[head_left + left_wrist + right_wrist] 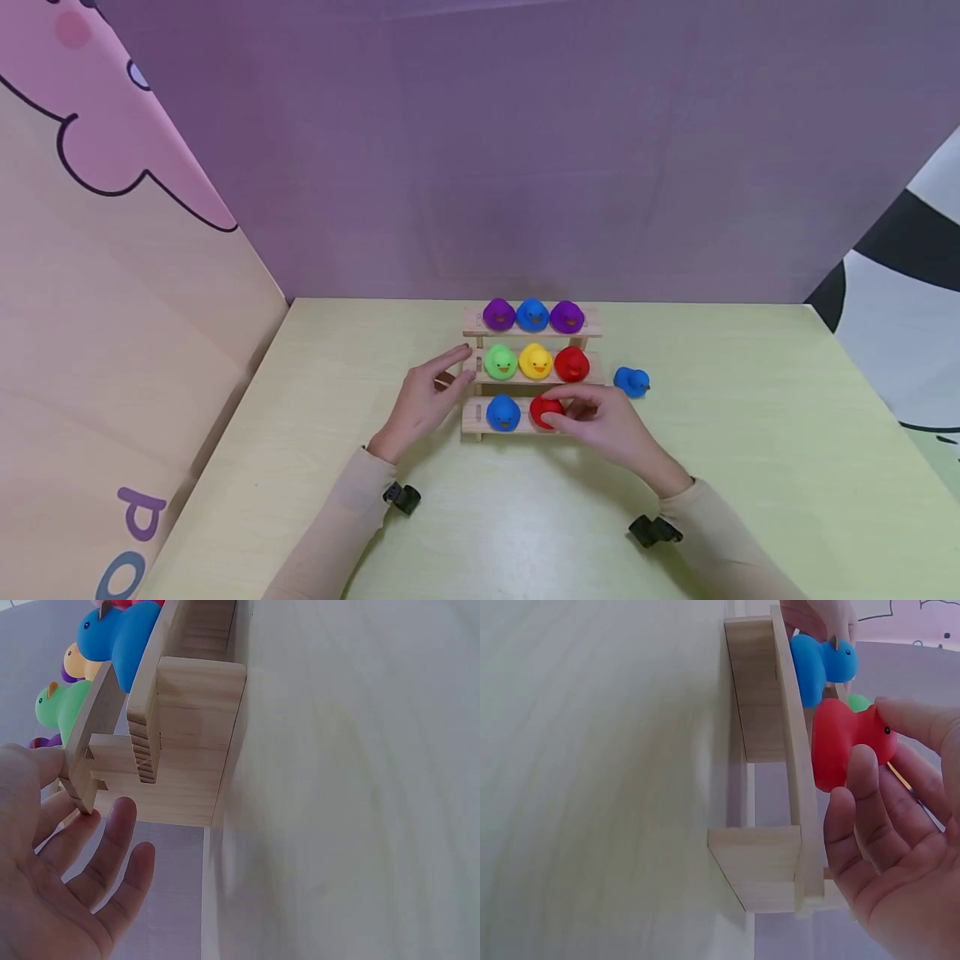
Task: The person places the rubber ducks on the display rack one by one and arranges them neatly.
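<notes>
A three-tier wooden rack point(471, 425) carries rubber ducks. My right hand point(611, 421) pinches a red duck point(834, 742) at the bottom tier, right beside a blue duck point(503, 413). In the right wrist view, thumb and fingers lie about the red duck's head, with its base at the shelf. My left hand point(423, 404) holds the left end of the middle tier point(82, 787), thumb on one side and fingertips on the other. That tier bears a green duck point(501, 362), a yellow duck point(536, 361) and another red duck point(572, 364).
On the top tier sit a purple duck point(498, 314), a blue duck point(532, 315) and a second purple duck point(567, 317). Another blue duck point(632, 382) lies on the table point(720, 400) right of the rack. A purple wall panel point(525, 167) stands behind the table.
</notes>
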`<state>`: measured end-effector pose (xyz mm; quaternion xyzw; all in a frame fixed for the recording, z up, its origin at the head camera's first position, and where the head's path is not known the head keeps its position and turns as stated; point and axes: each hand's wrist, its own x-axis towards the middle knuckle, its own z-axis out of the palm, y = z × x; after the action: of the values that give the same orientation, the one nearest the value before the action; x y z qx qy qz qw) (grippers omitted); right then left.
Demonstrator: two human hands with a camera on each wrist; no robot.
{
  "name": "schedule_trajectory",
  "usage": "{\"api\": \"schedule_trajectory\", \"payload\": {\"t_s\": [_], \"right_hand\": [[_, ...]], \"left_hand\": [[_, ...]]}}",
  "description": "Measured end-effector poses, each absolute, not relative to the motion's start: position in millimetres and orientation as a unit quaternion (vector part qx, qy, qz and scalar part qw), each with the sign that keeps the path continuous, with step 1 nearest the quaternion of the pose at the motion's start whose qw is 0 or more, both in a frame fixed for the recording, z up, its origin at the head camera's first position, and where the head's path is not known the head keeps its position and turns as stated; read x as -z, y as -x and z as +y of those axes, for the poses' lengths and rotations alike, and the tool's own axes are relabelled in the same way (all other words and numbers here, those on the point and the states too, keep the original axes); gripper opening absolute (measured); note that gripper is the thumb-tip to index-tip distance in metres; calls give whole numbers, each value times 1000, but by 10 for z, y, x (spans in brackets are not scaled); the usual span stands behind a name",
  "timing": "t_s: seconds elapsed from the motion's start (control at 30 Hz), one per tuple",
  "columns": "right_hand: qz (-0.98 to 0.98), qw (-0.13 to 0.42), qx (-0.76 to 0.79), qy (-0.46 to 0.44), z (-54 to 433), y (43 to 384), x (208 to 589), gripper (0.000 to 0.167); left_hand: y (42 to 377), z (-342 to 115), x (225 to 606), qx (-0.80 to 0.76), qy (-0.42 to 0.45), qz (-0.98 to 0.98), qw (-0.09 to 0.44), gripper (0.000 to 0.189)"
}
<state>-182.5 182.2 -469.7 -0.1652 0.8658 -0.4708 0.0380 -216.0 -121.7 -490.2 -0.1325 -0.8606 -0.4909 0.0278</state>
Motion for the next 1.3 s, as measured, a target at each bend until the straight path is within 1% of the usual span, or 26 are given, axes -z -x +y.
{"api": "schedule_trajectory", "payload": {"t_s": [0.3,1.0,1.3], "right_hand": [[869,28,463,170,1746,1844,4711,27],[864,32,467,185,1687,1855,4726,25],[866,48,462,184,1696,1861,4730,27]], "left_hand": [[2172,-1217,4912,489,133,-861,29,45],[2168,-1212,4901,490,132,-862,26,45],[2165,-1214,4896,487,133,-863,27,46]]}}
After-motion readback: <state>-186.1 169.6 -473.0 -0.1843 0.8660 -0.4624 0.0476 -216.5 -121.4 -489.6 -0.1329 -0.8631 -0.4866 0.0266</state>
